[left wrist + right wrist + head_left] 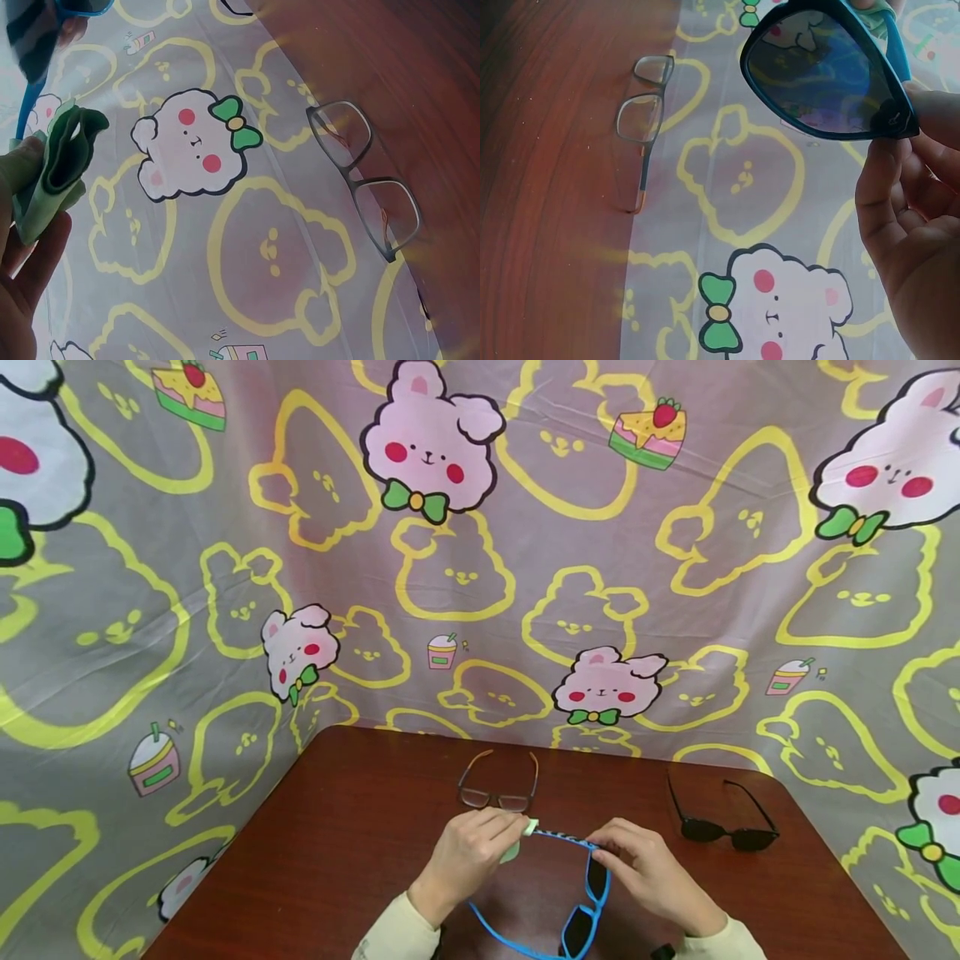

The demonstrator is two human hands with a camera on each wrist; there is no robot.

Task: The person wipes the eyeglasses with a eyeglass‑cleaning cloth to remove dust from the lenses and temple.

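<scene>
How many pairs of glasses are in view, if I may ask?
3: blue sunglasses in the right hand, clear glasses just beyond the left hand, black sunglasses farther right.

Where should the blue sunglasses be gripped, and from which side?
Probably pinch the blue sunglasses where the patterned arm meets the frame, right hand from the right: the front faces right, both arms point left, and a grip there should miss the lenses.

I can see a dark reddish-brown table with a faint sheen. Clear glasses lie on it, arms spread open. Right of those glasses, well apart and slightly nearer the person, lie black sunglasses, also opened out.
</scene>
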